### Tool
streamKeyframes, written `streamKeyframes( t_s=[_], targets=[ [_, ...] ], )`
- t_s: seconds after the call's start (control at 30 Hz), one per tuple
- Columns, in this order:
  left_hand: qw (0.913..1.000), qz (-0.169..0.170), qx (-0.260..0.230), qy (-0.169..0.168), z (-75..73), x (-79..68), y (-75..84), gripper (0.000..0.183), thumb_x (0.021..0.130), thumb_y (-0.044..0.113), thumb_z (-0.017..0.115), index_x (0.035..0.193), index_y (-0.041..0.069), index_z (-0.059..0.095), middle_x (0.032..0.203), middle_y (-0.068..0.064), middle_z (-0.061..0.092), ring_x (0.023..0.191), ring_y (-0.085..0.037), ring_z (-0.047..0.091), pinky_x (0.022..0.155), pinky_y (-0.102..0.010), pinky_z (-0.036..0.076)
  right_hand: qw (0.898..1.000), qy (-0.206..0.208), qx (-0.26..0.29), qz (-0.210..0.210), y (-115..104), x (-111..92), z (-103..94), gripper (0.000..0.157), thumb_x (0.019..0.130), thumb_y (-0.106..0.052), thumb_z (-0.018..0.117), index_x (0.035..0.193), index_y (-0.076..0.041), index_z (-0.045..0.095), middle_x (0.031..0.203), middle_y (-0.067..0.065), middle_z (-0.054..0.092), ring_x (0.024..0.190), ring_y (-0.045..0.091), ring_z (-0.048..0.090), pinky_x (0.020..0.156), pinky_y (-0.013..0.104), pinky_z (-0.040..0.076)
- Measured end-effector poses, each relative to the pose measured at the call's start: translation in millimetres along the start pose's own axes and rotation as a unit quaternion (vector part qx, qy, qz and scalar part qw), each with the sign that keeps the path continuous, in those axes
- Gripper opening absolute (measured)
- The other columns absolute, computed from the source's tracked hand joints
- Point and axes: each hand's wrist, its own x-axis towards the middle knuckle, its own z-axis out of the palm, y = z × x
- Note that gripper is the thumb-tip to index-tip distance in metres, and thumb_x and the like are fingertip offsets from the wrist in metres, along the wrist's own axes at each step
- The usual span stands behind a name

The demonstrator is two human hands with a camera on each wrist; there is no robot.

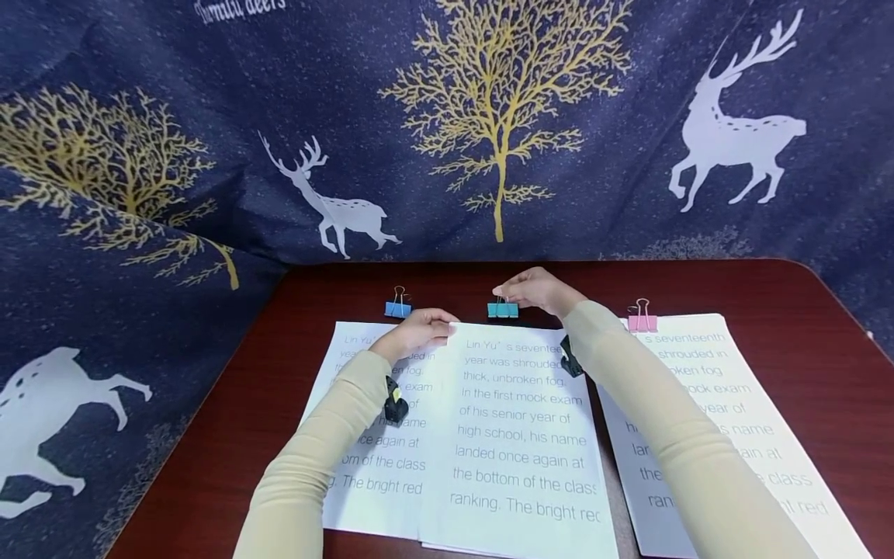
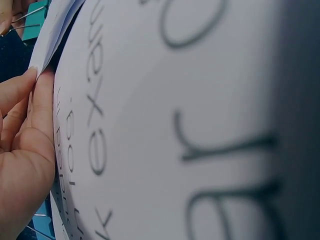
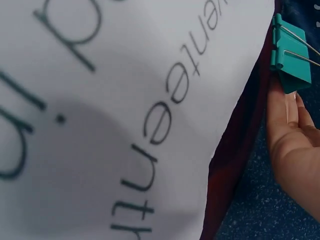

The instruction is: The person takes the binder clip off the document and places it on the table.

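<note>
Pinching paper [image 1: 520,423] is the left grip [image 1: 414,334]; the right grip [image 1: 541,290] holds a teal clip [image 1: 503,311].

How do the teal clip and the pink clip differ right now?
The right hand holds the teal clip; no hand touches the pink clip. The teal clip is just beyond the middle pages, while the pink clip overlaps the top edge of the right pages. Both have wire handles.

A dark blue cloth [image 1: 328,85] printed with white deer [image 1: 740,141] and golden trees [image 1: 500,182] hung behind the bench [image 1: 775,299]. The bench's reddish-brown top curved at its far right corner.
</note>
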Motion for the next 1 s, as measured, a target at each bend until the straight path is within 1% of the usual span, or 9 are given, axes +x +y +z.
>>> streamKeyframes(
  t_s=[0.07,0.3,0.4,0.53,0.7,0.87,0.93,1.0],
  targets=[
    [1.0,0.0,0.003,-0.001,0.3,1.4,-0.6,0.025,0.089,0.005,0.058,0.114,0.001,0.061,0.103,-0.007,0.063,0.092,-0.011,0.061,0.091,-0.032,0.05,1.0,0.003,0.002,0.005,-0.1,0.8,1.7,0.043,0.088,-0.027,0.063,0.121,0.0,0.056,0.132,0.013,0.05,0.124,0.028,0.047,0.105,0.04,0.039],
    [0.9998,-0.016,-0.005,0.008,1.9,1.0,-0.3,0.024,0.088,0.006,0.059,0.112,0.004,0.062,0.11,-0.011,0.062,0.102,-0.018,0.061,0.094,-0.034,0.049,1.0,0.008,0.004,0.002,7.2,9.6,5.8,0.039,0.09,-0.022,0.06,0.122,-0.001,0.056,0.133,0.014,0.051,0.124,0.029,0.047,0.105,0.041,0.038],
    [0.9997,-0.019,-0.012,0.007,3.5,-0.3,0.7,0.024,0.088,0.006,0.059,0.112,0.004,0.062,0.112,-0.012,0.062,0.103,-0.019,0.06,0.095,-0.034,0.048,1.0,0.013,0.004,0.005,8.5,11.9,5.6,0.04,0.089,-0.022,0.06,0.122,-0.001,0.055,0.133,0.014,0.051,0.124,0.03,0.046,0.106,0.041,0.038],
    [0.9998,-0.015,-0.016,0.0,6.3,0.0,2.7,0.025,0.088,0.005,0.059,0.113,0.003,0.062,0.112,-0.012,0.062,0.099,-0.016,0.061,0.094,-0.034,0.048,1.0,0.026,0.004,0.016,8.9,11.8,3.5,0.043,0.089,-0.024,0.06,0.124,0.0,0.052,0.135,0.015,0.048,0.125,0.031,0.044,0.106,0.041,0.037],
    [0.9997,-0.013,-0.023,0.001,8.4,1.3,4.1,0.025,0.087,0.004,0.06,0.112,0.004,0.062,0.112,-0.012,0.063,0.096,-0.015,0.062,0.093,-0.033,0.049,0.999,0.035,0.004,0.022,8.1,9.7,1.5,0.042,0.09,-0.025,0.058,0.124,-0.001,0.053,0.133,0.014,0.047,0.126,0.031,0.041,0.107,0.042,0.036],
    [0.9998,-0.011,-0.017,0.0,5.1,-0.6,1.4,0.025,0.089,0.005,0.058,0.113,0.003,0.062,0.114,-0.013,0.062,0.101,-0.017,0.061,0.094,-0.034,0.049,0.999,0.031,0.005,0.024,6.7,11.7,4.5,0.04,0.09,-0.025,0.058,0.122,-0.002,0.053,0.134,0.013,0.045,0.128,0.032,0.039,0.108,0.043,0.035],
    [0.9997,-0.015,-0.015,0.008,2.1,-2.3,0.0,0.024,0.089,0.006,0.058,0.112,0.005,0.062,0.112,-0.012,0.062,0.102,-0.017,0.061,0.094,-0.034,0.049,0.999,0.026,0.006,0.021,5.4,14.6,7.1,0.039,0.091,-0.024,0.057,0.123,-0.002,0.053,0.135,0.013,0.045,0.128,0.031,0.04,0.108,0.043,0.034],
    [0.9996,-0.018,-0.018,0.01,3.2,-1.7,-0.2,0.024,0.089,0.005,0.058,0.112,0.006,0.062,0.111,-0.011,0.062,0.102,-0.018,0.061,0.094,-0.035,0.048,0.999,0.028,0.007,0.02,6.7,14.4,6.3,0.038,0.091,-0.024,0.057,0.123,-0.003,0.053,0.134,0.013,0.047,0.125,0.029,0.043,0.108,0.043,0.034]
  ],
)
